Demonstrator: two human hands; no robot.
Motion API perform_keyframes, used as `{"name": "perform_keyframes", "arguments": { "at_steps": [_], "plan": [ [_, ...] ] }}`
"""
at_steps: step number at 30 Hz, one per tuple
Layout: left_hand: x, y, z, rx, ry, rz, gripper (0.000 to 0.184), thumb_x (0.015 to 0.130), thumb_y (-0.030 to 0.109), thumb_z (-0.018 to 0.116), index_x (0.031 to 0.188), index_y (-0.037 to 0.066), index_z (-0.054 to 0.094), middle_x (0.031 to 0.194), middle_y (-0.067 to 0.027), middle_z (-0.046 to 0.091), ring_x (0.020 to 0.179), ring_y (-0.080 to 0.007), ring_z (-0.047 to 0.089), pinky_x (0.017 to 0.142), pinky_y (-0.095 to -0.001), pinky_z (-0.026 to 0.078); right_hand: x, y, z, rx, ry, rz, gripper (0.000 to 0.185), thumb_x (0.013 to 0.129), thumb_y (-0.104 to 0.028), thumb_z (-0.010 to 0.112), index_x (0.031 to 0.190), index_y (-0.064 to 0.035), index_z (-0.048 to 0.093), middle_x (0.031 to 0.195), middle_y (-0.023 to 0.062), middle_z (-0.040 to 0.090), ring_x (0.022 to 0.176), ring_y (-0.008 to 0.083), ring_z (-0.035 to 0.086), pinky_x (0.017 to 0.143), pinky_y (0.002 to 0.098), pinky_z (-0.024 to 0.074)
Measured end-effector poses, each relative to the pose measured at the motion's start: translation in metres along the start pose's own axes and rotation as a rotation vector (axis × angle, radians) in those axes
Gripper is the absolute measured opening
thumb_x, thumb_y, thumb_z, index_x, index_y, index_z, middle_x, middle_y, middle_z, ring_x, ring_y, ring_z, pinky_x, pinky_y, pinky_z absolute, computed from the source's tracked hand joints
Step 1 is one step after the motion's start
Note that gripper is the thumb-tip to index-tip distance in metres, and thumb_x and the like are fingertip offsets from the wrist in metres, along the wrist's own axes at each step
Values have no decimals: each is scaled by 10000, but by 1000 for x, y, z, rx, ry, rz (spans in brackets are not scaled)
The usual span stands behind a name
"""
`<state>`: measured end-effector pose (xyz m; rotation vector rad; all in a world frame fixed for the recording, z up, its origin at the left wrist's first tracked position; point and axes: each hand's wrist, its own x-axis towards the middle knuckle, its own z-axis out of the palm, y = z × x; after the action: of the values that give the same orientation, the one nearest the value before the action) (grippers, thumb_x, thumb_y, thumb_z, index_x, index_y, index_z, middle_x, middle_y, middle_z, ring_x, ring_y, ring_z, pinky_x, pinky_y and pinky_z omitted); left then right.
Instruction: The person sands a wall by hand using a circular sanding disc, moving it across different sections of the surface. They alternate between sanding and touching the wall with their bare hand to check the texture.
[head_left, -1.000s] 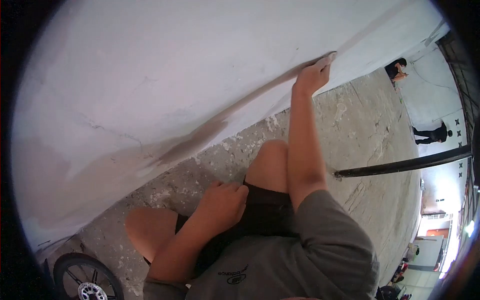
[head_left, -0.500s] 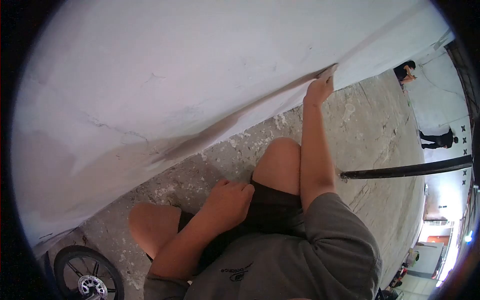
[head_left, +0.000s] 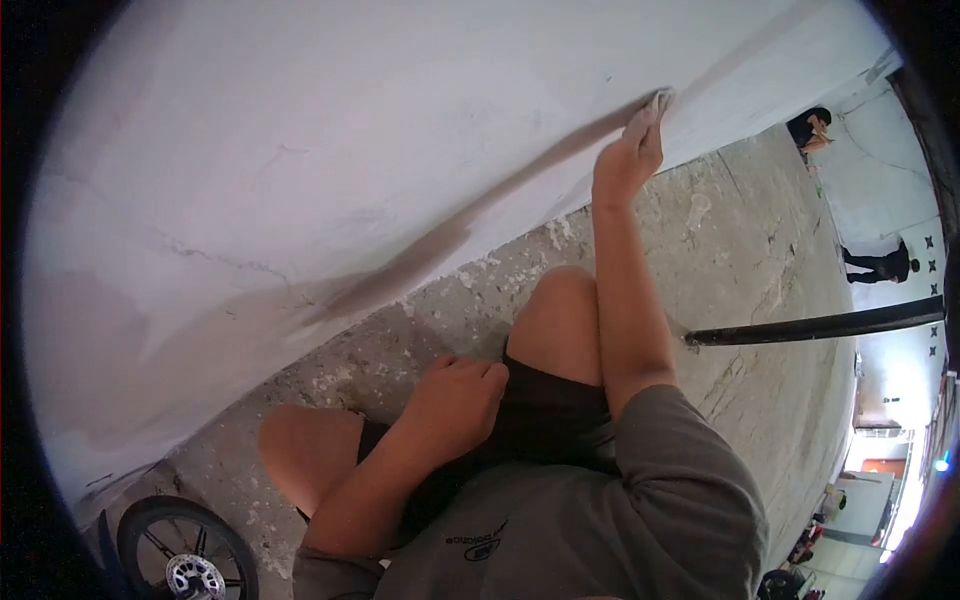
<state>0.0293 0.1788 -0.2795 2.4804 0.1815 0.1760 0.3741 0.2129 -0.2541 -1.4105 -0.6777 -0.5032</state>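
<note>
My right hand (head_left: 634, 152) reaches far out along the white wall (head_left: 400, 130), its fingertips against the surface. The fingers are pressed together around something pale and thin that I cannot make out. A grey-brown shadow from the arm falls on the wall beside this hand. My left hand (head_left: 458, 405) rests over my lap by the dark shorts (head_left: 550, 410), its fingers curled in. Whatever lies inside that fist, if anything, is hidden. Faint cracks and smudges mark the wall's lower part.
The worn concrete floor (head_left: 740, 270) meets the wall's base. A black pole (head_left: 810, 325) stands to the right. Close by at lower left is a wheel with a brake disc (head_left: 195, 575). Two people, one crouching (head_left: 808, 130) and one standing (head_left: 880, 265), are far off.
My right hand has moved up the wall, slightly to the left in view, with its fingers still on the surface. My left hand stays in my lap. The view has shifted a little.
</note>
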Motion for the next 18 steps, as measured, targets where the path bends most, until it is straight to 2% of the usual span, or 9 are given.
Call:
{"name": "perform_keyframes", "arguments": {
  "at_steps": [2, 4, 6, 8, 9, 12, 16, 17, 18],
  "plan": [
    [2, 1, 3, -14, 14, 18, 66, 869, 108, 566, 890, 46, 574, 845, -134, 639, 824, -340, 646, 847, -454, 468, 18, -12, 1, -114, 21, -47, 508, 1068, -264, 386, 1455, 64, 404, 1517, 196, 414, 1357, 270, 450, 1099, 323, 371],
    [-2, 3, 6, -30, 45, 14, 66, 869, 108, 565, 889, 46, 575, 850, -134, 640, 827, -339, 649, 854, -452, 469, 46, 0, -4, 264, 162, 328, 534, 1068, -304, 371, 1453, 65, 406, 1548, 202, 365, 1412, 292, 393, 1120, 338, 357],
    [-2, 4, 8, -11, 6, 24, 66, 868, 106, 563, 889, 47, 583, 855, -135, 643, 833, -336, 655, 864, -448, 472, 29, -9, 0, 309, 131, 354, 566, 1066, -350, 360, 1463, 52, 396, 1560, 206, 339, 1431, 299, 366, 1126, 352, 360],
    [-2, 4, 7, -1, -13, 12, 66, 865, 103, 564, 892, 48, 587, 856, -134, 644, 836, -333, 657, 867, -447, 473, -14, -19, 14, -124, -6, 46, 550, 1072, -333, 358, 1465, 51, 393, 1554, 211, 347, 1414, 295, 392, 1116, 357, 379],
    [-4, 4, 7, 9, -49, 2, 67, 862, 100, 565, 895, 49, 592, 857, -133, 645, 839, -331, 659, 870, -445, 474, -25, -26, 19, -30, -27, -112, 524, 1077, -294, 357, 1457, 67, 391, 1551, 216, 351, 1399, 297, 413, 1120, 353, 376],
    [-5, 4, 8, 11, 11, 18, 80, 852, 95, 568, 905, 44, 600, 864, -130, 651, 837, -330, 663, 862, -444, 477, 3, -55, 17, -23, -52, -205, 506, 1081, -269, 354, 1449, 76, 394, 1554, 218, 344, 1414, 291, 392, 1135, 346, 354],
    [-7, 6, 1, 17, 6, 7, 102, 843, 100, 573, 918, 40, 607, 873, -128, 658, 844, -326, 666, 858, -440, 479, -19, -73, 33, -88, -33, -7, 509, 1082, -270, 345, 1460, 68, 386, 1553, 222, 343, 1425, 291, 379, 1147, 351, 326],
    [-8, 6, 2, 27, -8, 10, 110, 839, 102, 576, 924, 40, 609, 879, -126, 660, 851, -324, 667, 858, -438, 479, -34, -44, 41, -14, -49, -273, 519, 1077, -278, 359, 1449, 82, 395, 1542, 241, 352, 1429, 323, 369, 1150, 358, 317],
    [-8, 6, 4, 36, -25, 15, 118, 836, 104, 579, 929, 39, 611, 885, -125, 663, 858, -321, 667, 857, -435, 479, -51, -61, 40, 86, -121, -388, 456, 1010, -90, 483, 1440, 53, 431, 1517, 285, 356, 1446, 356, 289, 1163, 383, 302]
  ]
}}
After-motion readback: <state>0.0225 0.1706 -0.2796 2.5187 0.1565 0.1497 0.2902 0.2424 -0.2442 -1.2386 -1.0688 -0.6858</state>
